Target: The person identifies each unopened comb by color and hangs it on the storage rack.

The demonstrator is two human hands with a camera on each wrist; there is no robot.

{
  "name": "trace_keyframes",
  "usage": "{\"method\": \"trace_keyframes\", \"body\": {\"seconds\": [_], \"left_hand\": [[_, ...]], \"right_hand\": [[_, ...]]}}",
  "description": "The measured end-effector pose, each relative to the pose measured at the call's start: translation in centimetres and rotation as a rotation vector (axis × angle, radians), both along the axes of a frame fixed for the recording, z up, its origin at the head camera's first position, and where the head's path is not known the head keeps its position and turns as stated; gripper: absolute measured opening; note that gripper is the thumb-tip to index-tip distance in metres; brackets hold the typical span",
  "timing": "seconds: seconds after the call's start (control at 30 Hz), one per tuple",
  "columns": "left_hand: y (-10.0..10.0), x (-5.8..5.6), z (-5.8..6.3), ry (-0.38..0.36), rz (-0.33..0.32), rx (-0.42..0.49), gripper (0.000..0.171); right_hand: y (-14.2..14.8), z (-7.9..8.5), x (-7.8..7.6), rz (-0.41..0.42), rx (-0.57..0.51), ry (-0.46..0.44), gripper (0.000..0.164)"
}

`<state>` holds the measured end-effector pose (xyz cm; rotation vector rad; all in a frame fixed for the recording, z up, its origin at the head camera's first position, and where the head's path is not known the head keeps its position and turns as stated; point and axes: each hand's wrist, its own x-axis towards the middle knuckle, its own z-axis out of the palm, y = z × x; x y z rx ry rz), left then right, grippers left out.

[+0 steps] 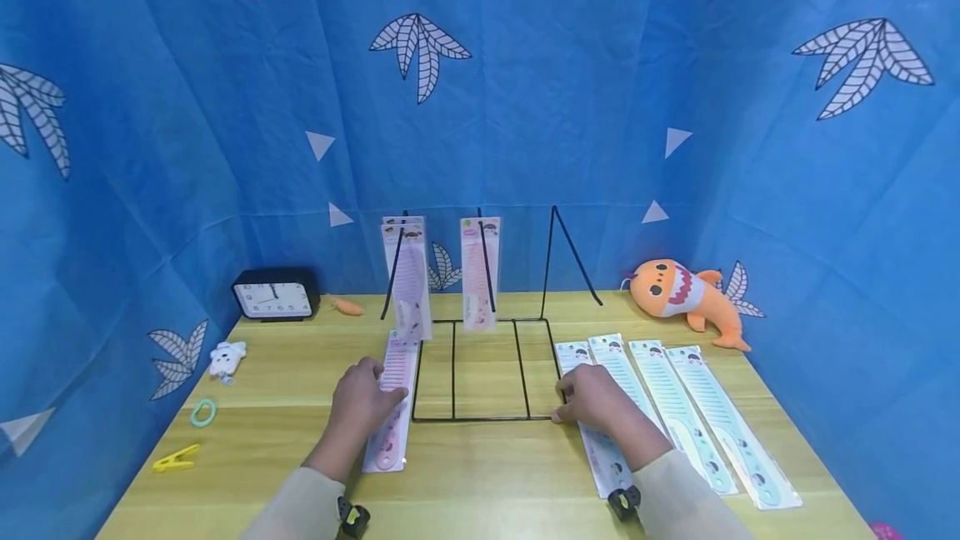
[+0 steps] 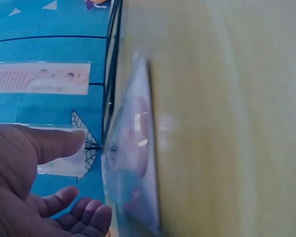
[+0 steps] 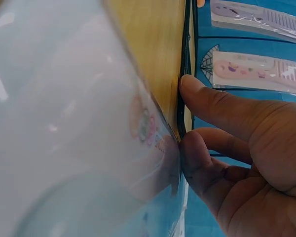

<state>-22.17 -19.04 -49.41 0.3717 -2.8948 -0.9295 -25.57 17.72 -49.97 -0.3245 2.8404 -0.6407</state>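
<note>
A black wire display rack (image 1: 487,419) stands mid-table with upright hooks. Two packaged purple combs (image 1: 408,282) hang from its left hook, and a packaged pink comb (image 1: 480,282) from the middle one. My left hand (image 1: 363,398) is over another packaged pink comb (image 1: 386,448) lying by the rack's left side. In the left wrist view its thumb is stretched out, its fingers loosely bent, nothing between them. At the rack's front right corner my right hand (image 1: 596,398) pinches the wire with thumb and fingertips, overlapping the nearest packaged green comb (image 1: 600,461).
More packaged green comb packs (image 1: 678,411) lie on the right. An orange shark plush (image 1: 686,294) sits back right. Along the left are a black clock (image 1: 276,294), a small white toy (image 1: 227,358), a green ring (image 1: 202,412) and a yellow clip (image 1: 176,458). Blue curtains surround the table.
</note>
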Motion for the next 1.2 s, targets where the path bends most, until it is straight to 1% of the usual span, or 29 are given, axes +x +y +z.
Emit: {"method": "trace_keyframes", "body": {"seconds": [0.1, 0.23, 0.37, 0.47, 0.53, 0.63, 0.77, 0.83, 0.97, 1.07, 1.2], "left_hand": [[0.0, -0.3, -0.5, -0.011, 0.000, 0.005, 0.062], [0.1, -0.6, -1.0, -0.020, 0.016, 0.016, 0.063], [0.0, -0.8, -1.3, -0.022, 0.018, 0.015, 0.061], [-0.1, -1.0, -1.3, -0.025, 0.013, 0.016, 0.061], [-0.2, -1.1, -1.4, -0.039, 0.017, 0.014, 0.061], [-0.4, -1.1, -1.5, -0.062, 0.025, 0.009, 0.061], [-1.1, -1.0, -1.4, -0.076, 0.032, -0.006, 0.063], [-1.6, -1.0, -1.2, -0.076, 0.034, -0.012, 0.063], [-2.5, -1.1, -0.9, -0.077, 0.033, -0.050, 0.062], [-3.1, -1.3, -0.7, -0.108, 0.033, -0.087, 0.061], [-3.7, -1.5, -0.3, -0.172, 0.039, -0.111, 0.060]], "right_hand": [[0.0, 0.0, -0.1, -0.004, -0.005, -0.001, 0.033], [-0.1, 0.0, -0.2, -0.002, -0.009, -0.012, 0.035], [0.0, 0.1, -0.1, -0.002, 0.005, -0.002, 0.038], [0.1, 0.1, -0.1, 0.000, 0.003, 0.014, 0.043], [0.0, 0.1, -0.1, 0.008, -0.008, 0.017, 0.046], [0.0, 0.0, 0.0, 0.008, -0.022, 0.013, 0.046], [-0.1, 0.0, 0.1, -0.001, -0.024, 0.002, 0.042], [-0.1, 0.0, 0.1, -0.008, -0.022, -0.006, 0.038], [0.0, 0.0, 0.0, -0.018, -0.010, -0.022, 0.033], [-0.1, 0.0, -0.1, -0.022, 0.000, -0.027, 0.031], [-0.1, 0.1, -0.1, -0.024, 0.010, -0.029, 0.023]]}}
